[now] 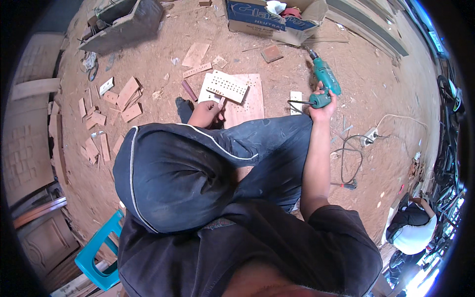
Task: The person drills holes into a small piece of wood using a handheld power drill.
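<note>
My right hand (324, 106) is closed round the handle of a green power drill (326, 76), held out to the right with its chuck and bit pointing forward and away. My left hand (205, 114) is closed beside a pale wooden block (230, 85) drilled with rows of small holes. Between its fingers is what looks like a small wooden strip (221, 101), touching or just below the block's near edge. The block lies tilted on flat wooden boards (253, 109), one of which also has holes. My bent leg hides part of the left forearm.
A cardboard box (262, 28) and an open wooden box (123, 32) stand at the far side. Wood offcuts (128, 94) litter the left floor. A cord runs near a power strip (368, 136) on the right. A turquoise stool (101, 252) and another person (413, 230) are behind.
</note>
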Demonstrator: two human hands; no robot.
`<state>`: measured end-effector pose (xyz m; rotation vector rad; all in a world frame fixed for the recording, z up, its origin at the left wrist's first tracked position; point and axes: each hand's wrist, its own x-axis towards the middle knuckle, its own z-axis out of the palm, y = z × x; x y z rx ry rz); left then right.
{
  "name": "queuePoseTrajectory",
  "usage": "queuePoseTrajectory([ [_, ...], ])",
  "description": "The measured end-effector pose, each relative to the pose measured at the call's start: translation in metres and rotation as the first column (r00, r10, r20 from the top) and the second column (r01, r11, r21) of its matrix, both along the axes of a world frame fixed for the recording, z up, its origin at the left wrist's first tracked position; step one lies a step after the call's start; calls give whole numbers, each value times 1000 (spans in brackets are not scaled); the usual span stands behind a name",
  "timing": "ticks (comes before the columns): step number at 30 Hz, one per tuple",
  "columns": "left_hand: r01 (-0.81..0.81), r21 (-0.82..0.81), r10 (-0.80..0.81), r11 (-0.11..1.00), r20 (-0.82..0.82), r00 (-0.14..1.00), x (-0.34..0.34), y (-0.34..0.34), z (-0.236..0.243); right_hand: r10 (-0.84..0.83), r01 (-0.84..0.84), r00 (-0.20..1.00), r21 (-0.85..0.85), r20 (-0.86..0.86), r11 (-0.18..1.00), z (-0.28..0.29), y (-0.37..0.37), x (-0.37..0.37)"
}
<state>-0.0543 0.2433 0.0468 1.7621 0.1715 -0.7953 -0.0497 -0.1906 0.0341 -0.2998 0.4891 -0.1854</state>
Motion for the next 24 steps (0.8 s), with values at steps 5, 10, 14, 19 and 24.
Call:
queuePoseTrajectory([
  [5,-179,-230,146,957,-154,977,1,-5,-10,20,-20,1000,1,-18,1000,-3,-2,0],
  [10,-92,-119,99,989,52,994,0,-26,-11,40,-40,999,13,-19,999,-2,-1,4],
  [14,111,504,-356,857,422,833,8,-35,22,55,-55,998,31,-3,998,-5,-8,-1],
  [19,74,599,-389,797,416,822,36,-17,55,44,-44,999,17,13,999,-1,-14,-7],
  [24,36,420,-367,907,744,559,66,25,21,76,-76,997,50,14,996,1,-3,4],
])
